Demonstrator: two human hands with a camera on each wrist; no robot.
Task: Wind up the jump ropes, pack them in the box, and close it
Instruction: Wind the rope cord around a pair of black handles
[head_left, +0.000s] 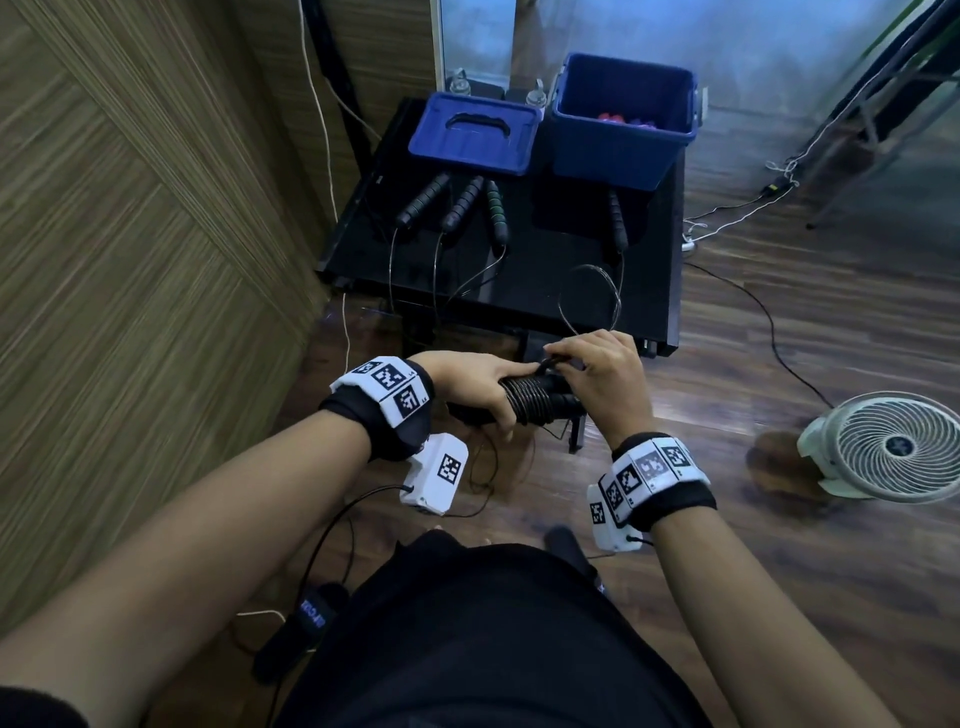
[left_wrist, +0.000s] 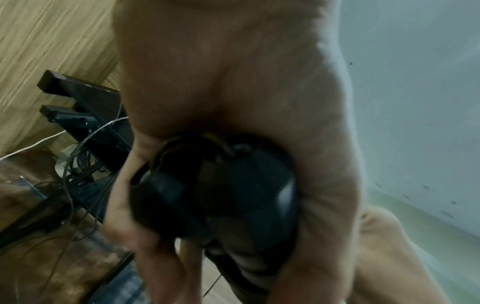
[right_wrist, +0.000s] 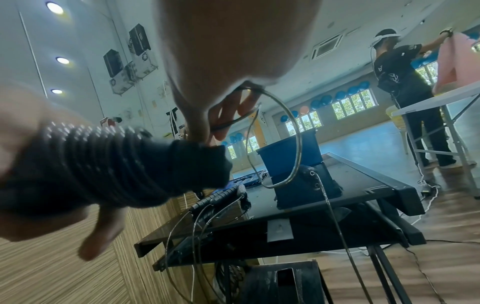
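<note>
My left hand (head_left: 480, 387) grips a pair of black jump-rope handles (head_left: 556, 401) wrapped in coils of thin cable (head_left: 527, 400). The same bundle (left_wrist: 218, 197) fills the left wrist view, held in my curled fingers. My right hand (head_left: 592, 366) pinches the loose cable (head_left: 589, 299) just above the coils, and the wire loops up toward the table. The right wrist view shows the coils (right_wrist: 98, 162) and my fingertips (right_wrist: 221, 115) on the wire loop (right_wrist: 291, 131). An open blue box (head_left: 623, 122) stands at the table's back right, its lid (head_left: 472, 132) lying beside it.
Several more black and green rope handles (head_left: 457, 205) lie on the black table (head_left: 363, 249), cables hanging over its front edge. A white floor fan (head_left: 893, 447) stands at right. Cords trail on the wooden floor. Another person (right_wrist: 405, 86) works at a far table.
</note>
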